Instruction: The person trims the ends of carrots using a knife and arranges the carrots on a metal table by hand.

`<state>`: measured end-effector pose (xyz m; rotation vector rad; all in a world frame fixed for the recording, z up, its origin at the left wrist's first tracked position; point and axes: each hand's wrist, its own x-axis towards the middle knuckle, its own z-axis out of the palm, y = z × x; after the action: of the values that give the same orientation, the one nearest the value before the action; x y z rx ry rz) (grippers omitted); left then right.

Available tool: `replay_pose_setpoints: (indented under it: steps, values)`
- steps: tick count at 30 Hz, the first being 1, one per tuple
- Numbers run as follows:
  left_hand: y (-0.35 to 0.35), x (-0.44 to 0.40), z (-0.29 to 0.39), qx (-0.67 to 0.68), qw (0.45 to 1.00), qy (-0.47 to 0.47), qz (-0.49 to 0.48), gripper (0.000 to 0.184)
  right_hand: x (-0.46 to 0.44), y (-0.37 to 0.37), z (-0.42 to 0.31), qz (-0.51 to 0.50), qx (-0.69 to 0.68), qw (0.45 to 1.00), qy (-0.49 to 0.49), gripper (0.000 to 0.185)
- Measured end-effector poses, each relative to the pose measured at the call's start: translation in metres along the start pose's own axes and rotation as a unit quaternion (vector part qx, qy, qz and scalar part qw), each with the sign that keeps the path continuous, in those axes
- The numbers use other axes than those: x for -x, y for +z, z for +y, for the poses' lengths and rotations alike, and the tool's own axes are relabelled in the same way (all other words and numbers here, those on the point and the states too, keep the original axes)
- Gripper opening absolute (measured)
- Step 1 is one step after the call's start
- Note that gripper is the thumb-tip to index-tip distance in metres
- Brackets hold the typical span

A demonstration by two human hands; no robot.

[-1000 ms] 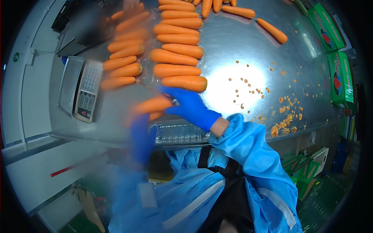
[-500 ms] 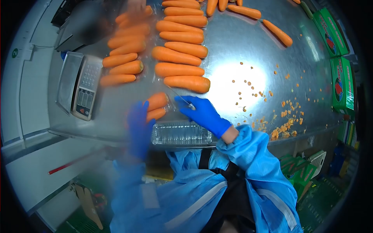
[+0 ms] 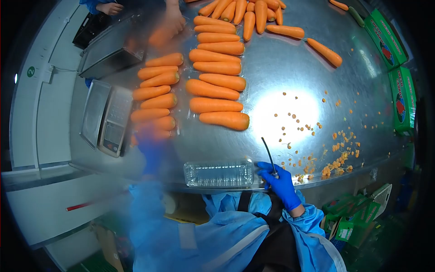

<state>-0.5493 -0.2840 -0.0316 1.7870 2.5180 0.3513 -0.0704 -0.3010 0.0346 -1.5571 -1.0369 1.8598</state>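
Observation:
My right hand [image 3: 282,181], in a blue glove, holds a thin dark knife [image 3: 268,152] at the table's front edge, its blade pointing up and left. Just left of it lies a clear plastic tray [image 3: 219,174]. My left hand [image 3: 150,152], also blue-gloved, is smeared by motion at the near end of the left column of carrots [image 3: 158,112]; its fingers and any grip on the lowest carrots cannot be made out. Beside that column runs a longer column of carrots [image 3: 216,93], side by side on clear trays.
A scale [image 3: 115,120] stands at the left. Loose carrots [image 3: 260,16] are heaped at the far side. Carrot trimmings [image 3: 337,156] litter the right, with green boxes [image 3: 401,97] beyond. Another person's hand [image 3: 174,20] reaches in from the far side.
My left hand moved from beside the near tray to the left carrot column; the carrots it was near are no longer there. My right hand drew back right with the knife. The view shifted.

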Motion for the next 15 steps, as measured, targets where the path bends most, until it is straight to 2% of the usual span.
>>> replay_pose_setpoints:
  steps: [4,10,14,15]
  values:
    - [-0.008,-0.018,0.008,0.183,0.982,-0.027,-0.044,0.082,0.001,-0.004,0.004,-0.003,-0.025,1.0,-0.007,0.031]
    - [-0.002,-0.047,0.029,0.191,0.98,-0.001,-0.044,0.08,-0.002,-0.005,-0.004,0.0,-0.03,1.0,0.001,0.032]
    - [0.03,-0.082,0.025,0.18,0.983,0.03,-0.022,0.08,-0.003,-0.004,-0.006,-0.001,-0.039,0.999,0.016,0.032]
    - [0.023,-0.089,0.043,0.13,0.989,0.062,0.026,0.06,-0.003,-0.005,-0.006,0.001,-0.038,0.999,0.014,0.032]
